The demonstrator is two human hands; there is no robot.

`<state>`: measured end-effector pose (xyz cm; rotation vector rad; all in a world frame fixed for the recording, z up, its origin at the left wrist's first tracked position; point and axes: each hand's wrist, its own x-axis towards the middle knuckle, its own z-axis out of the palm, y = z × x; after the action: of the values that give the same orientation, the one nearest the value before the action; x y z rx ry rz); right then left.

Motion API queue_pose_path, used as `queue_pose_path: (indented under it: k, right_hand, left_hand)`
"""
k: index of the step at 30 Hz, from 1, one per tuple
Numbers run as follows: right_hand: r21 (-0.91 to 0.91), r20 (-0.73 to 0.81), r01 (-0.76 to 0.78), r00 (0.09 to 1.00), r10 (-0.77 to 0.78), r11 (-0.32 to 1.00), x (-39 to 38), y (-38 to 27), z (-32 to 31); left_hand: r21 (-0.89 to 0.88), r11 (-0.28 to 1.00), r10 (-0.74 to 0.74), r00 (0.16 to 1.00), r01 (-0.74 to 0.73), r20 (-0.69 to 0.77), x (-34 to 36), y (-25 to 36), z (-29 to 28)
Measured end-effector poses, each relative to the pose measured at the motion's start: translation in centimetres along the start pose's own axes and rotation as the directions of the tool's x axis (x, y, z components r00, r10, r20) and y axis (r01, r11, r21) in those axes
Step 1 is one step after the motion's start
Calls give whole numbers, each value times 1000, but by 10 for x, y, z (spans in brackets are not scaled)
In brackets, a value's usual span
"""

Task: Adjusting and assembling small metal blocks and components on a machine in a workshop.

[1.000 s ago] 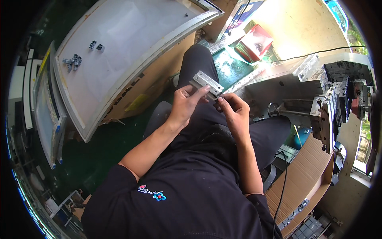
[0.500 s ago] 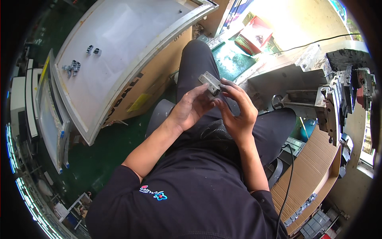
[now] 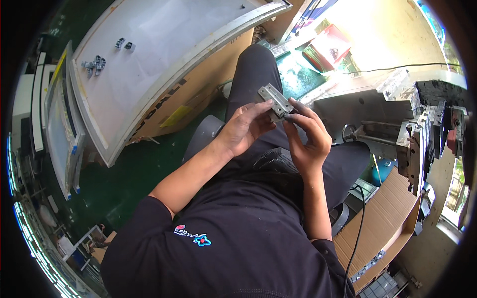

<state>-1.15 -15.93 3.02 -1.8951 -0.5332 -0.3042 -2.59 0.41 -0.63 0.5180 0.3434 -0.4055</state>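
My left hand [image 3: 241, 129] and my right hand [image 3: 310, 139] hold a small grey metal block [image 3: 273, 95] with holes, tilted above my lap. My left thumb and fingers grip its lower left side. My right fingers are bent against its right side and lower end; the tips are partly hidden, as is the block's underside. My raised knee in dark trousers shows just behind it.
A large framed screen [image 3: 164, 44] with several small metal parts [image 3: 94, 64] lies at upper left above cardboard. A metal machine [image 3: 412, 139] stands at right over an open cardboard box [image 3: 377, 213]. A red box [image 3: 330, 44] and a green tray [image 3: 293, 74] sit behind my knee.
The block has shifted rightward and slightly up in the view and turned to a steeper slant. My right fingers have moved from its lower edge up along its right side.
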Motion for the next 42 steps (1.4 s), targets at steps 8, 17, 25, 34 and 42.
queue_pose_path:
  k: [8,17,25,34,42]
  right_hand:
    - [-53,27,19,999,-18,998,-1,0,0]
    - [-84,5,-7,1000,7,996,-5,-1,2]
    - [-19,26,-102,994,103,995,-8,0,1]
    - [267,-81,-242,959,272,933,10,14,-10]
    - [366,-180,-153,956,231,918,147,26,0]
  left_hand:
    - [56,997,52,998,-51,-20,1,0,-2]
    - [64,994,89,996,-90,16,-1,2,2]
    - [215,944,254,967,-249,5,-3,2,3]
    - [454,745,524,850,-488,54,-5,10,4]
    - [512,708,546,837,-486,38,3,14,-4]
